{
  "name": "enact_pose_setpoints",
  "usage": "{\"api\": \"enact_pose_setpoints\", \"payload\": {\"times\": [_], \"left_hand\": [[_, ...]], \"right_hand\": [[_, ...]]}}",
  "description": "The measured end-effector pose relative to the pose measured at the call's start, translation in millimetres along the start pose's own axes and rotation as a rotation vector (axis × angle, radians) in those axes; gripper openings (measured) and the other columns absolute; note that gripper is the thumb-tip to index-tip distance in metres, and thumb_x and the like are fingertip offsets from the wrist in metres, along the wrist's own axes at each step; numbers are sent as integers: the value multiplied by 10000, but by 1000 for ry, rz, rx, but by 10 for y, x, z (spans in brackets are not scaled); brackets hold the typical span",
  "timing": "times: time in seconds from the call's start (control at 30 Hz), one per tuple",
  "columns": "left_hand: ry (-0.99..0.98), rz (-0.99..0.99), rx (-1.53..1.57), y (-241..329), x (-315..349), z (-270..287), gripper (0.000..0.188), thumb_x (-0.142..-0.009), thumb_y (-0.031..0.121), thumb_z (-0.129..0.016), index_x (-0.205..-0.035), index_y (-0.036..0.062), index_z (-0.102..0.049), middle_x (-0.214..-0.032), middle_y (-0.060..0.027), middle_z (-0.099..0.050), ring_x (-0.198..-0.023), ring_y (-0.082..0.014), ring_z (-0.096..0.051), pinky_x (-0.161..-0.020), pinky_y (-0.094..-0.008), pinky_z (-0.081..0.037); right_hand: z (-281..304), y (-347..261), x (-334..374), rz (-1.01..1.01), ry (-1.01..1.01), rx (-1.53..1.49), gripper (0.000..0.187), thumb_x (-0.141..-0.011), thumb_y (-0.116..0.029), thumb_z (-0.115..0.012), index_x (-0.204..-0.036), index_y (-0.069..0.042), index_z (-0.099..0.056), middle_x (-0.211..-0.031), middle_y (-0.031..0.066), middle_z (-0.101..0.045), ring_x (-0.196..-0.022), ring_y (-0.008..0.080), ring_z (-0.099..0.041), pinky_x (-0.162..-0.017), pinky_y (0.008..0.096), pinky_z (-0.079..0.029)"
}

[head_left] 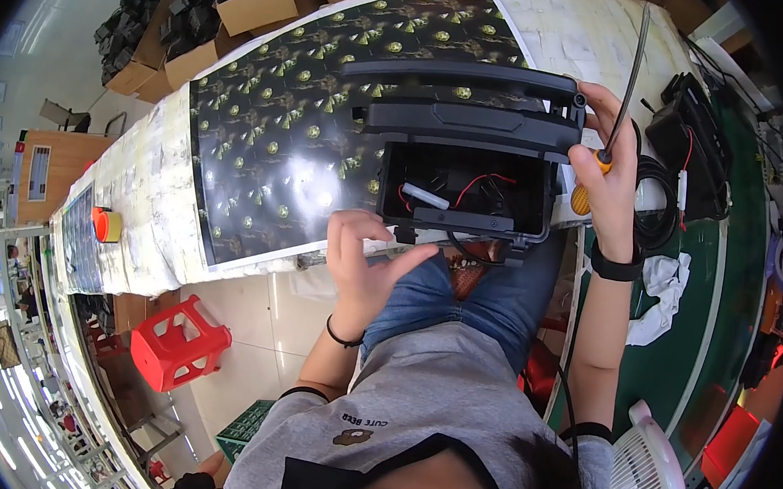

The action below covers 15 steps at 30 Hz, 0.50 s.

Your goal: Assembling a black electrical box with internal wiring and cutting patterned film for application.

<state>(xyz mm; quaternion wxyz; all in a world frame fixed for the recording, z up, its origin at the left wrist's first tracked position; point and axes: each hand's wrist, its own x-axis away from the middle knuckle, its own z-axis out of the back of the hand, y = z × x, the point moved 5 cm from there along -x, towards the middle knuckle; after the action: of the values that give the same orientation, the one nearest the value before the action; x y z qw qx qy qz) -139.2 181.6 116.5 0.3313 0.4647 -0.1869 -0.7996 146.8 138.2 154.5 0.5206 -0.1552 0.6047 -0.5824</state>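
Observation:
A black plastic box (467, 221) stands with its hinged lid (464, 77) raised at the near edge of the table. Red wires (479, 182) and a white connector (425, 197) lie inside it. My right hand (612, 193) grips the box's right side by the hinge. That same hand holds a screwdriver (583, 197) by its yellow handle against the palm, the long shaft pointing away. At the near left corner my left hand (358, 258) has its thumb and fingers apart, close to a small black latch (405, 235); whether they touch is unclear.
A dark patterned mat (271, 143) covers much of the table. On the right are another black box (689, 144), coiled cable (657, 206), crumpled white paper (661, 298) and a white fan (645, 471). A tape roll (108, 225) and red stool (180, 343) are on the left.

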Motion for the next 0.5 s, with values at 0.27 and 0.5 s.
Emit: {"api": "enact_pose_setpoints", "payload": {"times": [0.27, 0.5], "left_hand": [[0, 265, 181, -292, 131, -131, 549, -679, 53, -872, -1014, 47, -438, -949, -52, -467, -872, -141, -511, -753, -266, -455], [80, 173, 64, -87, -134, -142, 507, -694, 87, -857, -1080, 17, -537, -899, -83, -581, -721, -158, -565, -644, -266, -477]], "right_hand": [[-21, -7, -15, 2, -124, -6, 631, -780, -245, -745, -1322, -26, -507, -1357, 98, -548, -1211, 209, -512, -1001, 333, -383], [-80, 61, -11, -30, -204, 8, 645, -787, -216, -744, -1355, -44, -491, -1427, 125, -486, -1305, 234, -455, -1067, 350, -344]]}}
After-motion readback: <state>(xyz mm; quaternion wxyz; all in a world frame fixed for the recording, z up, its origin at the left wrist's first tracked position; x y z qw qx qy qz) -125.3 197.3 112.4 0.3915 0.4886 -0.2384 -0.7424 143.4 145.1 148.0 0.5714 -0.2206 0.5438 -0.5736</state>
